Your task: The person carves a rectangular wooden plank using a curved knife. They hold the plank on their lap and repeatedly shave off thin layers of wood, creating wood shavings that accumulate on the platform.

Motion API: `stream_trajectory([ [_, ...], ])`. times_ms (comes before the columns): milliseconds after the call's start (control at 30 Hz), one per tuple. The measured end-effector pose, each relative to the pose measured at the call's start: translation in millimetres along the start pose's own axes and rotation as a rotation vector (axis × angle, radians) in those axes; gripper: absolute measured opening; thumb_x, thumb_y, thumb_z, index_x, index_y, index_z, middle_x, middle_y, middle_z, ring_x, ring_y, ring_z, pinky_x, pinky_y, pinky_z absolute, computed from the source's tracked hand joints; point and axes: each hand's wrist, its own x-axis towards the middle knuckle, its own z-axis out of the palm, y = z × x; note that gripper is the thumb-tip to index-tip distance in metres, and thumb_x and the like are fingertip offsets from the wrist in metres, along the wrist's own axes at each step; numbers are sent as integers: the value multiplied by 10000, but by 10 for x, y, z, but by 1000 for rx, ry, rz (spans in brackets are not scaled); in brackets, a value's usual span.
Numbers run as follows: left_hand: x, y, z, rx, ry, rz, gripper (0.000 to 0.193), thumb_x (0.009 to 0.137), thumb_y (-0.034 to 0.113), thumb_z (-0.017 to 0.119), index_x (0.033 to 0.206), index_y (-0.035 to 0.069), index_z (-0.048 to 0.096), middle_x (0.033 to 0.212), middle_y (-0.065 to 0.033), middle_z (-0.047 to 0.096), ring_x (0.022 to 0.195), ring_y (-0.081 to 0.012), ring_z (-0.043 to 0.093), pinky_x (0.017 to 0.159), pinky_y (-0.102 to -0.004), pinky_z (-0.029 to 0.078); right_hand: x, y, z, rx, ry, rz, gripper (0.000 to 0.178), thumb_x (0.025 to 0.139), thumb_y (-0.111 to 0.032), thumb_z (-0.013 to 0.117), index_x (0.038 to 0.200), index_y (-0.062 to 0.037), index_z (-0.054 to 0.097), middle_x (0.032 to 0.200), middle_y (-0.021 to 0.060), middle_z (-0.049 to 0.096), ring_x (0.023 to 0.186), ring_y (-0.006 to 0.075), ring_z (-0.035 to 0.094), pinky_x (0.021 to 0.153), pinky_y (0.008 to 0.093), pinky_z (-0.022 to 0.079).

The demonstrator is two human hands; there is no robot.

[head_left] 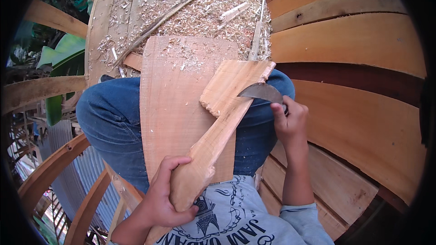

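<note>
My left hand (156, 202) is closed around the rounded handle end of a roughly carved wooden spatula (220, 129). The spatula slants away up to the right, and its broad flat head lies partly over a wide wooden board (165, 95) resting on my lap. In my right hand (293, 118) is a knife with a curved, dark blade (263, 91), its grip mostly hidden by my fingers. The blade lies across the right side of the spatula, where the head narrows into the handle; whether it bites into the wood I cannot tell.
Wood shavings (204, 18) cover the plank floor ahead, with a long stick (159, 20) and a pale offcut (234, 12) among them. A plank wall (349, 41) rises close on my right. Curved wooden rails (54, 165) stand at my left, with a green leaf (63, 52) beyond.
</note>
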Motion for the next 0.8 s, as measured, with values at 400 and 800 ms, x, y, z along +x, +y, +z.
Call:
stream_trajectory([
  [400, 24, 24, -20, -32, -28, -24, 834, 600, 118, 747, 1343, 53, 376, 1141, -137, 491, 1063, -222, 533, 910, -334, 431, -110, -234, 141, 126, -7, -143, 481, 914, -427, 632, 715, 4, 558, 547, 202, 477, 517, 397, 538, 480, 395, 421],
  [800, 18, -4, -105, 205, -46, 104, 825, 665, 203, 723, 1381, 78, 332, 1239, -199, 465, 1188, -377, 478, 1014, -436, 367, -127, -168, 276, 150, -42, -413, 558, 982, -502, 455, 787, -1, 607, 587, 137, 510, 534, 309, 564, 540, 364, 424],
])
